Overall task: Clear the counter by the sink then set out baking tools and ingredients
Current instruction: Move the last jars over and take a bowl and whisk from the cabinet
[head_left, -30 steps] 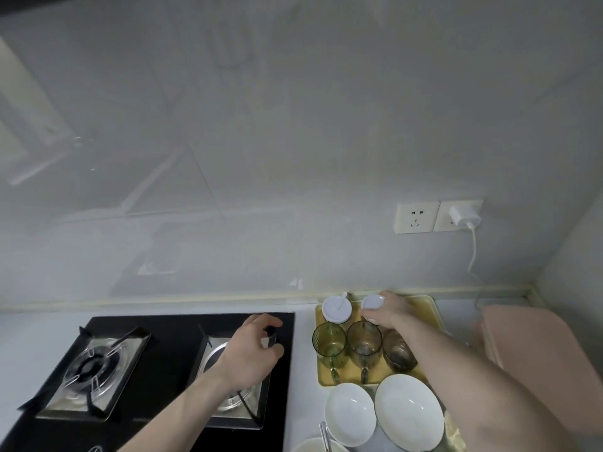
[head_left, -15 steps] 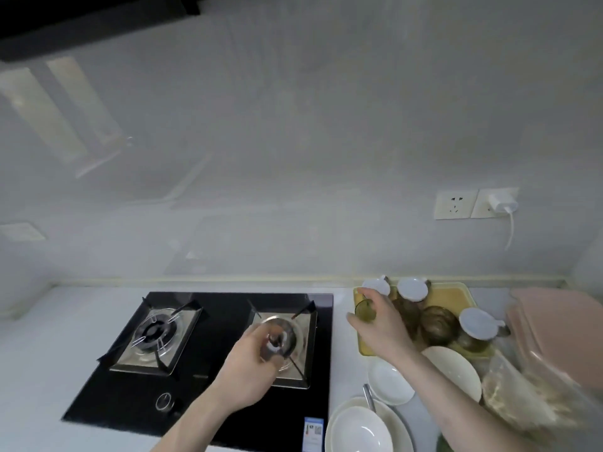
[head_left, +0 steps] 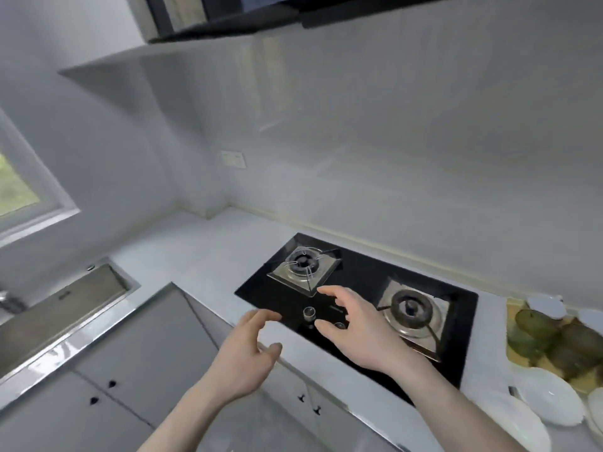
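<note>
pale grey tabletop [head_left: 202, 256] by steel sink [head_left: 65, 308], left hand [head_left: 243, 360] and right hand [head_left: 362, 331] over black hob [head_left: 359, 278], both grips apart, holding nothing

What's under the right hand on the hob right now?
The right hand, empty with fingers spread, hovers over the black hob front. One knob shows beside its fingers, another peeks out; glass beneath the palm is hidden.

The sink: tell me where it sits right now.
In the head view the sink lies at the far left, set into the counter below the window, well left of the black gas hob and both hands.
</note>
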